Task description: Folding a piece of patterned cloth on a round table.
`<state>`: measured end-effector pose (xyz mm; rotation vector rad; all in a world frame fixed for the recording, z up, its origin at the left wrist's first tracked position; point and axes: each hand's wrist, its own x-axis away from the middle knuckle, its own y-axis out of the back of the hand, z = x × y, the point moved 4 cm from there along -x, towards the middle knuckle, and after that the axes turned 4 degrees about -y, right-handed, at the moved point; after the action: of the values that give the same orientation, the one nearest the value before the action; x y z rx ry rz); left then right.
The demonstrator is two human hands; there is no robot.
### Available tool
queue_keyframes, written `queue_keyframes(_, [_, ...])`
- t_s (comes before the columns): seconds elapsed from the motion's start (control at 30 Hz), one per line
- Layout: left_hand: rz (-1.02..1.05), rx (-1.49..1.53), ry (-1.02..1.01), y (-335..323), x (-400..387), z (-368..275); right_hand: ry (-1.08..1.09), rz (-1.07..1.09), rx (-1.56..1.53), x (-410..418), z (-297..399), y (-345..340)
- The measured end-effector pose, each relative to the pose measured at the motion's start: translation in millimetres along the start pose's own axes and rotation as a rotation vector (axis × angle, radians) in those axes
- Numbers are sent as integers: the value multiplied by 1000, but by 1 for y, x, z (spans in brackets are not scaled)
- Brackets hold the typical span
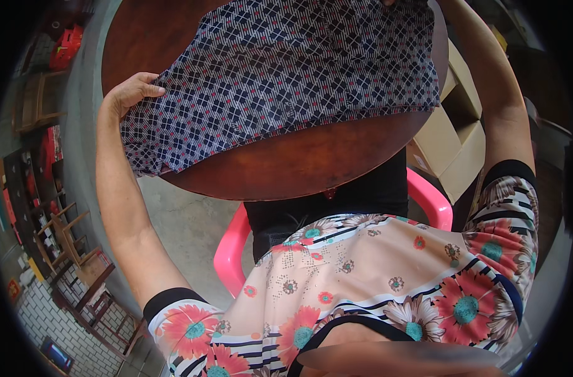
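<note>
A garment of dark blue, white and red patterned cloth (286, 70) lies spread across a round, dark wooden table (277, 165). My left hand (133, 92) grips its edge at the left, thumb on top of the cloth, and the garment's narrow left end hangs past the table's rim below that hand. My right arm reaches to the far right part of the cloth. Only a bit of my right hand (389, 2) shows at the top edge of the picture, at the cloth; its fingers are mostly cut off.
I sit in a pink plastic chair (232, 252) close to the table. An open cardboard box (449, 141) stands right of the table. Wooden chairs (69, 235) and shelves with various items are farther off at the left, by a white brick wall (55, 311).
</note>
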<state>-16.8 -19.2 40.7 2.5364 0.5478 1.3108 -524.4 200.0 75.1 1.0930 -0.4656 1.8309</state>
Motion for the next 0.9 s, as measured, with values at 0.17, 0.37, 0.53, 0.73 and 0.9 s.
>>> queue_keyframes(0.17, [-432,-760,7,23,18,-20,-143,-939,499,34,-19,62])
queue_keyframes(0.37, [-960,-828,-679,-114,47,-87,314,-1557,727,64,5,-100])
queue_keyframes(0.53, [-1089,-862,-484,-167,26,-40,398,-1403,825,-2,30,-198])
queue_keyframes(0.73, [-1057,-792,-361,-169,-51,-13,314,-1523,823,-102,-40,-167])
queue_keyframes(0.9, [-1094,-762,-362,-161,-50,9,209,-1448,799,-132,-26,-163])
